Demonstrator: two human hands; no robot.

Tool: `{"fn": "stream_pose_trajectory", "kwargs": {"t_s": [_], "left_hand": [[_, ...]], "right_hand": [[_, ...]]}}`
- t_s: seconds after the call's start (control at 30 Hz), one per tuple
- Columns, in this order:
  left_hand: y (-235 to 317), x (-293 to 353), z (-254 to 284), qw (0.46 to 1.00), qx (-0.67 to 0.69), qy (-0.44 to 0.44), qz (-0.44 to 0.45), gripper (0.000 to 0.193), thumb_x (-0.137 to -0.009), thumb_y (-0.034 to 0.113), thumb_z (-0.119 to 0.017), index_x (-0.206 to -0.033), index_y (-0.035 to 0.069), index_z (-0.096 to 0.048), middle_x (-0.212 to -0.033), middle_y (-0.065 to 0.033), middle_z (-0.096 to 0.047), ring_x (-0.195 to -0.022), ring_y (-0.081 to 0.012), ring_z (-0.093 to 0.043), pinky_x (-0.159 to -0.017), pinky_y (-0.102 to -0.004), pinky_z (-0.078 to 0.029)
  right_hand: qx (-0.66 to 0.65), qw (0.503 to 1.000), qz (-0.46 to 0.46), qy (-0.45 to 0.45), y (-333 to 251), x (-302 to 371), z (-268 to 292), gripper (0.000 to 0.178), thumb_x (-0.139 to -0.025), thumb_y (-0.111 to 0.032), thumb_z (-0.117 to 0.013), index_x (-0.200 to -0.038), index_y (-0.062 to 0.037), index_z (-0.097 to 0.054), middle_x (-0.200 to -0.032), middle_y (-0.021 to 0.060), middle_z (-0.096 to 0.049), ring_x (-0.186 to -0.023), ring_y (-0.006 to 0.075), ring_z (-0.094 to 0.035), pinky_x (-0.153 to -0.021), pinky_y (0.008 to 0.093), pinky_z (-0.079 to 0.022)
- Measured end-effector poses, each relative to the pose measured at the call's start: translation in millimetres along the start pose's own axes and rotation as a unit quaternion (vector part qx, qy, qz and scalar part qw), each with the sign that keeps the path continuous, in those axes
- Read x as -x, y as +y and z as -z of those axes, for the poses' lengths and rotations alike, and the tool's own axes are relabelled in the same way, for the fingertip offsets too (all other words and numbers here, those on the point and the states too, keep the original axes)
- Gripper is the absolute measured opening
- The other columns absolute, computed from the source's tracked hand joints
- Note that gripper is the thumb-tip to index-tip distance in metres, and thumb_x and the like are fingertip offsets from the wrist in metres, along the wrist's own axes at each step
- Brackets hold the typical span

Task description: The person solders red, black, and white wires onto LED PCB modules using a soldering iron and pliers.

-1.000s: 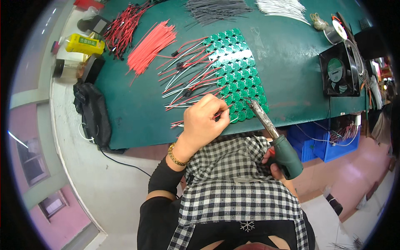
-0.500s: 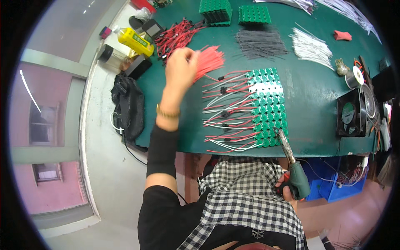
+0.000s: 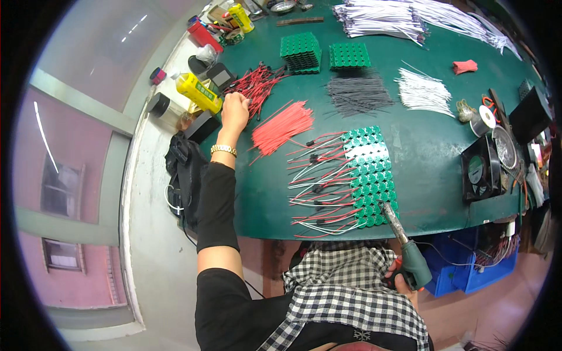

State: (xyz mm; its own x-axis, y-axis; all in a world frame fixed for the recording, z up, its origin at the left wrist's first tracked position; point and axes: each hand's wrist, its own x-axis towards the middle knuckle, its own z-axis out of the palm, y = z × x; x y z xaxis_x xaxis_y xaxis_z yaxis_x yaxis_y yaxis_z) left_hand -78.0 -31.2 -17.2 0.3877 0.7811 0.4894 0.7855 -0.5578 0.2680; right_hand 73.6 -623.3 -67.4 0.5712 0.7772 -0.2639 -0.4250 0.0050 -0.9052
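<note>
Having moved leftward, the left hand point(image 3: 235, 112), its finger state unreadable, was at the red-and-black leads point(image 3: 261, 83), seemingly light, limp, best pinched mid-length, near the left edge of the counter point(image 3: 427, 158), while the right hand point(image 3: 402, 285) wrapped its fingers round the soldering iron point(image 3: 414, 263).

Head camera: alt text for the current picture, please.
A person's left hand is at a pile of red leads while the right hand holds a green soldering tool, its tip over a green circuit-board panel with red and white wires along its left edge.
</note>
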Motion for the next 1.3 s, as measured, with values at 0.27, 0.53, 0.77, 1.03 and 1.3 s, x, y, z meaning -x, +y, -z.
{"fn": "stream_pose_trajectory", "kwargs": {"t_s": [0.27, 0.53, 0.77, 1.03, 1.3], "left_hand": [[-7, -3, 4, 1.000, -0.007, -0.026, 0.000, 0.015, -0.076, 0.017, -0.073, -0.079, 0.002, -0.072, -0.071, -0.0169, -0.066, -0.068, -0.0303, -0.066, -0.066, -0.0411, -0.050], [-4, -2, 16, 0.992, 0.089, 0.056, 0.067, 0.019, -0.082, 0.023, -0.069, -0.081, 0.005, -0.071, -0.075, -0.0148, -0.067, -0.071, -0.0296, -0.065, -0.066, -0.0400, -0.049], [13, 12, 18, 0.958, 0.224, 0.007, 0.181, 0.021, -0.093, 0.018, -0.057, -0.079, 0.003, -0.052, -0.071, -0.0079, -0.061, -0.062, -0.0183, -0.060, -0.057, -0.0349, -0.047], [70, 72, 82, 0.805, 0.571, -0.038, 0.157, 0.012, -0.091, 0.014, -0.062, -0.084, 0.005, -0.056, -0.068, 0.0002, -0.054, -0.052, -0.0052, -0.045, -0.047, -0.0200, -0.038], [67, 184, 115, 0.842, 0.479, -0.189, 0.163, 0.007, -0.087, 0.006, -0.064, -0.091, 0.001, -0.060, -0.081, -0.0065, -0.066, -0.066, -0.0105, -0.058, -0.061, -0.0220, -0.048]], "right_hand": [[0.013, 0.998, 0.014, -0.055, -4, -1, -1, 0.050, -0.084, -0.028, -0.072, -0.122, -0.0016, -0.052, -0.098, 0.0082, -0.060, -0.083, 0.0150, -0.060, -0.076, 0.0305, -0.051], [0.017, 0.999, 0.006, -0.029, -9, 3, -6, 0.047, -0.083, -0.026, -0.072, -0.120, -0.0019, -0.053, -0.096, 0.0077, -0.060, -0.080, 0.0149, -0.060, -0.074, 0.0297, -0.051], [0.022, 0.999, 0.006, -0.045, -21, -2, -13, 0.040, -0.082, -0.020, -0.073, -0.113, -0.0007, -0.057, -0.093, 0.0068, -0.062, -0.079, 0.0137, -0.060, -0.073, 0.0280, -0.050], [0.072, 0.996, 0.014, -0.054, -14, -12, -9, 0.035, -0.079, -0.016, -0.072, -0.107, 0.0009, -0.060, -0.089, 0.0066, -0.063, -0.073, 0.0129, -0.063, -0.068, 0.0261, -0.051], [0.056, 0.995, 0.070, -0.052, -8, -7, -10, 0.041, -0.083, -0.020, -0.069, -0.116, 0.0021, -0.056, -0.096, 0.0089, -0.064, -0.079, 0.0139, -0.063, -0.072, 0.0295, -0.053]]}}
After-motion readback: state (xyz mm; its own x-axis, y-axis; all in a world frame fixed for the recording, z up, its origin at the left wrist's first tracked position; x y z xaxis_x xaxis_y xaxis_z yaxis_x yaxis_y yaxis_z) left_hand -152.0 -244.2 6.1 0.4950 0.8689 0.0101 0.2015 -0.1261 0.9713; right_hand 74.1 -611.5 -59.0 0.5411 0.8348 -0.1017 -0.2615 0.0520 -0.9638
